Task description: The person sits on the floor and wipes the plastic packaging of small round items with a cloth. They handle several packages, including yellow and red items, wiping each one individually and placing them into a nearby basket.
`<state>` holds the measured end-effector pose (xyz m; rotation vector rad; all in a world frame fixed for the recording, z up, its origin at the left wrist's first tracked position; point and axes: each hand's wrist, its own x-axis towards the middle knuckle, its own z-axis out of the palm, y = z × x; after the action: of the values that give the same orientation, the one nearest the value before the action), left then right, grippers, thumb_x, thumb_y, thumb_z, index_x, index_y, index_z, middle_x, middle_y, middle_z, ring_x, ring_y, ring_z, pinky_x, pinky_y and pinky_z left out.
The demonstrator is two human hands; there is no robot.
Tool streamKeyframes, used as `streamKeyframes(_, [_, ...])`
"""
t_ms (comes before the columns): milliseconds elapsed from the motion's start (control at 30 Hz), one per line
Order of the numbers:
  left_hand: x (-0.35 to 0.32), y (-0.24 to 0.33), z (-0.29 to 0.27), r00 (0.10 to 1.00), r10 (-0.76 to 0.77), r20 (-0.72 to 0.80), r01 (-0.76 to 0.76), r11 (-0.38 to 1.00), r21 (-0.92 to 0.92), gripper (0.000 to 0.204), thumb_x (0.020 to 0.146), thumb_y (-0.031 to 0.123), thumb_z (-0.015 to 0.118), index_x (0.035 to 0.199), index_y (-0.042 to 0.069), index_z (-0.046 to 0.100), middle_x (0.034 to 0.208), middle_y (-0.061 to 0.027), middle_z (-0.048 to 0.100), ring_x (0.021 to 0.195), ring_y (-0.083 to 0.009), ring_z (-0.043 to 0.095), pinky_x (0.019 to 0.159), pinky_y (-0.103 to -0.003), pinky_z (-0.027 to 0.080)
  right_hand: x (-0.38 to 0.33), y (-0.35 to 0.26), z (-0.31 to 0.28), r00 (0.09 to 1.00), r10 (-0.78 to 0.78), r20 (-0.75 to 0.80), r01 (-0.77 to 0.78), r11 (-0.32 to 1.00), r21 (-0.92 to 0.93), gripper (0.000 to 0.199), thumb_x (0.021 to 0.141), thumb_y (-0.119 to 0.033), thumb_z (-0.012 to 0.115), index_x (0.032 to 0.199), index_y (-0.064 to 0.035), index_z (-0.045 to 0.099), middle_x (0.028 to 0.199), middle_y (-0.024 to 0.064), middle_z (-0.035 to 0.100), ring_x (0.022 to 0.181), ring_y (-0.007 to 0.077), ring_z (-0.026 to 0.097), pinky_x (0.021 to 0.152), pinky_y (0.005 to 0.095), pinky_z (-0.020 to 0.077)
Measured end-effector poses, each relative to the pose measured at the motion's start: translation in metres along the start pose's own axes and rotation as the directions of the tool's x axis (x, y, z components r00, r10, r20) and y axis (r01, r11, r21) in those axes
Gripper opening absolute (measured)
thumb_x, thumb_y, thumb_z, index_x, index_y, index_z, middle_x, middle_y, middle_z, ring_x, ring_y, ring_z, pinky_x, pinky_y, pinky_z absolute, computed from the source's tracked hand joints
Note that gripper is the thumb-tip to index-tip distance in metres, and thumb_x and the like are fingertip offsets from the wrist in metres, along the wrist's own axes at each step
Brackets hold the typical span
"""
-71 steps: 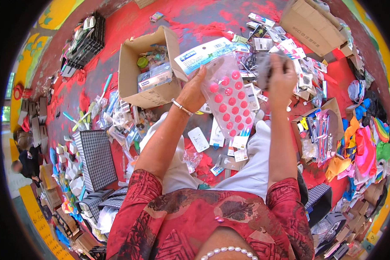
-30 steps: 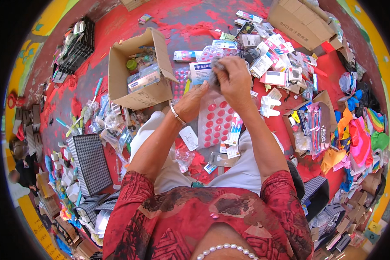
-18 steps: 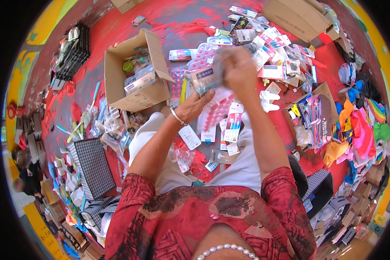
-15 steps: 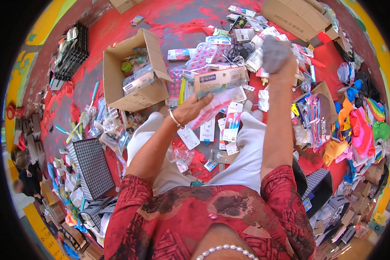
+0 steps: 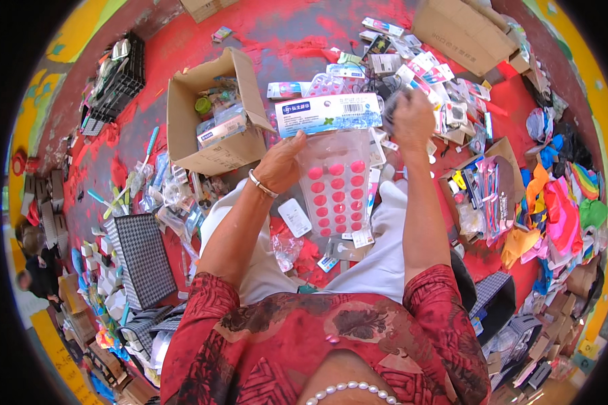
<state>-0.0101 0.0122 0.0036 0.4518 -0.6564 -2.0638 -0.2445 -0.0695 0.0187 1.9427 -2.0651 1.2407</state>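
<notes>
My left hand [image 5: 281,162] grips the left side of a clear plastic pack [image 5: 324,150] with rows of round pink pieces in it. A white and blue header card [image 5: 329,114] runs across the pack's top. The pack hangs over my lap, its front facing me. My right hand [image 5: 413,120] is beside the card's right end, fingers curled and partly blurred, with something greyish and see-through at them that I cannot make out. Beyond both hands lies a heap of small carded packages [image 5: 425,67].
An open cardboard box [image 5: 209,156] with packages in it stands to the left. Another carton [image 5: 463,34] lies at the far right. To the right are a box of pink-and-blue packs [image 5: 496,192] and bright folded cloths [image 5: 564,209]. A checked case [image 5: 142,262] stands near left.
The pack in my left hand has turned from a tilt to face me, showing its pink rows. My right hand has come down and left, toward the pack, from the heap.
</notes>
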Motion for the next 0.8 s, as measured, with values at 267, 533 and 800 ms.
streamKeyframes(267, [-0.021, 0.023, -0.024, 0.952, 0.294, -0.083, -0.299, 0.952, -0.064, 0.052, 0.094, 0.032, 0.045, 0.136, 0.004, 0.033, 0.138, -0.0132, 0.040, 0.125, -0.0331, 0.040, 0.105, -0.049, 0.031, -0.030, 0.033, 0.016, 0.426, 0.099, 0.900, -0.882, -0.177, 0.437, 0.029, 0.089, -0.036, 0.052, 0.088, -0.0081, 0.059, 0.076, 0.0084, 0.063, 0.054, 0.0190, 0.057, 0.040, 0.0281, 0.0464])
streamKeyframes(533, [-0.097, 0.024, -0.022, 0.854, 0.400, -0.333, -0.482, 0.849, -0.216, 0.051, 0.096, 0.038, 0.036, 0.134, 0.003, 0.037, 0.135, -0.0139, 0.044, 0.124, -0.0307, 0.041, 0.106, -0.047, 0.030, -0.104, 0.038, 0.010, 0.378, -0.262, 0.888, -0.875, -0.415, 0.249, 0.038, 0.092, -0.046, 0.043, 0.073, -0.0138, 0.050, 0.057, 0.0006, 0.043, 0.046, 0.0157, 0.040, 0.042, 0.0297, 0.0372])
streamKeyframes(800, [-0.185, -0.001, 0.029, 0.797, 0.409, -0.444, -0.521, 0.837, -0.165, 0.051, 0.097, 0.038, 0.034, 0.133, 0.002, 0.037, 0.133, -0.0147, 0.045, 0.123, -0.0313, 0.042, 0.105, -0.047, 0.030, -0.209, -0.009, -0.067, 0.043, -0.272, 0.961, -0.986, -0.169, -0.004, 0.043, 0.087, -0.045, 0.055, 0.102, -0.0050, 0.056, 0.074, 0.0079, 0.061, 0.058, 0.0189, 0.061, 0.045, 0.0312, 0.0513])
